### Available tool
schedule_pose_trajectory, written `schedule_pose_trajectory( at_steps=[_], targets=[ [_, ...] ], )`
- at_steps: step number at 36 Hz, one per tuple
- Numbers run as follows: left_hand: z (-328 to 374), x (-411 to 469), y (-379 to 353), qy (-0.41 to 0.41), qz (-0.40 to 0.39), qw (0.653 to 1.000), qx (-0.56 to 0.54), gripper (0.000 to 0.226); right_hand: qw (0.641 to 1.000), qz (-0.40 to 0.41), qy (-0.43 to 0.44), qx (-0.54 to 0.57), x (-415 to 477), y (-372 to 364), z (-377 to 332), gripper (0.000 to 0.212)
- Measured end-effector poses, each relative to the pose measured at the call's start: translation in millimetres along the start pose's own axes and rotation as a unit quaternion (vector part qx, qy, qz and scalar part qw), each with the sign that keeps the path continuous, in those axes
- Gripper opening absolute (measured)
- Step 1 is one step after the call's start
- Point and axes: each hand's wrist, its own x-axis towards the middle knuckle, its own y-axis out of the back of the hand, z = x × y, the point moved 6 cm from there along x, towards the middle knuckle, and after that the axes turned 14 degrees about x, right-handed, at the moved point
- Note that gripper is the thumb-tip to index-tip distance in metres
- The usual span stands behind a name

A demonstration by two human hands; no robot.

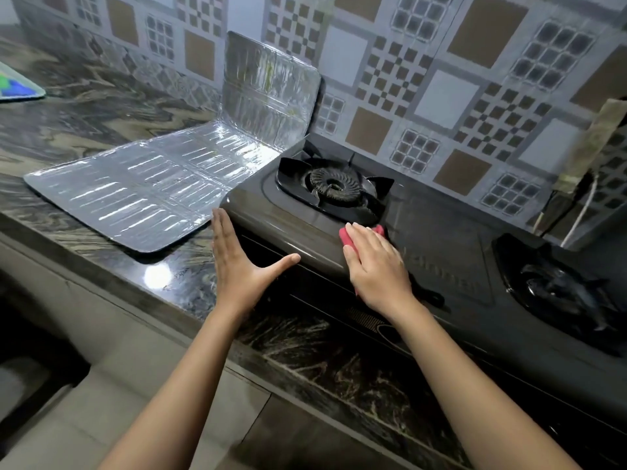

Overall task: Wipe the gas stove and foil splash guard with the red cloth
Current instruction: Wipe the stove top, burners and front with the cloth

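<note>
**Right hand (376, 262) presses the cloth (346, 236) flat on the stove (288, 228), at 6 o'clock of the left burner (334, 186).**
Head view: its fingers lie straight over the cloth, not curled round it; the left hand (237, 262), fingers straight, holds nothing at the stove's corner. The cloth looks soft and light, best worked under a flat palm. The guard (146, 198), at 9 o'clock, half flat on the marbled counter (101, 106), half upright against the tiled wall (441, 96), looks thin, easily dented.

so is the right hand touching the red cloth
Touching. The head view shows the right hand flat on the red cloth atop the gas stove, cloth peeking out from under it.
</note>
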Motion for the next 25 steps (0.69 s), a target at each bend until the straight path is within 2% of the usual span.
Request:
schedule_pose_trajectory(
  at_steps=[7,15,25],
  targets=[
    [-23.6,10.4,4.6,0.026,0.019,0.998,-0.046,0.116,0.999,-0.028,0.040,0.017,14.6,-15.3,-29.7,0.047],
    [-44.1,21.8,3.7,0.003,0.009,0.994,-0.111,0.087,0.993,-0.060,0.097,0.022,45.9,-41.5,-68.7,0.047],
    [-58.8,23.8,-3.7,-0.011,0.007,0.991,-0.130,0.081,0.984,-0.109,0.117,0.081,96.5,-70.9,-99.9,0.047]
  ],
)
